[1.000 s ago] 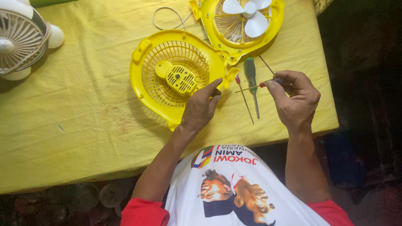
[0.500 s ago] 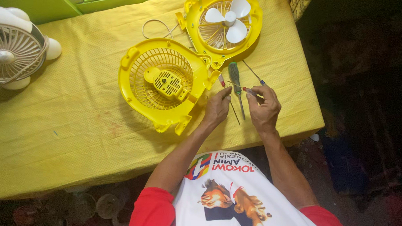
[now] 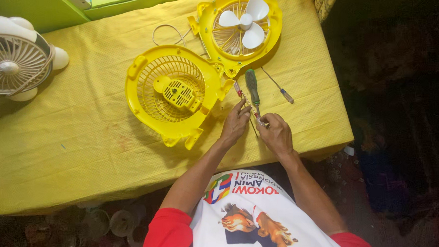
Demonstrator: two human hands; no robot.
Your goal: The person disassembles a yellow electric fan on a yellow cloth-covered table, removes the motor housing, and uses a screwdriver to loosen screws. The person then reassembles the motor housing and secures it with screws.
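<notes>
Head view. Landmark: the yellow fan grille (image 3: 172, 93), lying flat on the yellow-covered tabletop (image 3: 74, 143) with its motor housing at the centre.

My left hand (image 3: 235, 124) rests on the tabletop just right of the grille's lower edge. Its fingers (image 3: 242, 108) are drawn together, tips pinching the thin red-handled screwdriver (image 3: 245, 99), which lies diagonally beside the grille's right rim.

My right hand (image 3: 277, 133) sits right of the left hand, the two nearly touching. Its fingers are curled together at the lower end of the same screwdriver; whether they clamp it or a smaller part, I cannot tell.

A green-handled screwdriver (image 3: 252, 87) lies just right of the red one, roughly parallel to it. A third slim screwdriver (image 3: 279, 87) lies farther right, apart from both hands.

Above and right of the grille, touching its upper right corner, lies the second yellow fan housing (image 3: 270, 31) with a white three-blade propeller (image 3: 245, 22). A white cable (image 3: 167, 30) loops above the grille. A white desk fan (image 3: 15, 60) stands well to the left.
</notes>
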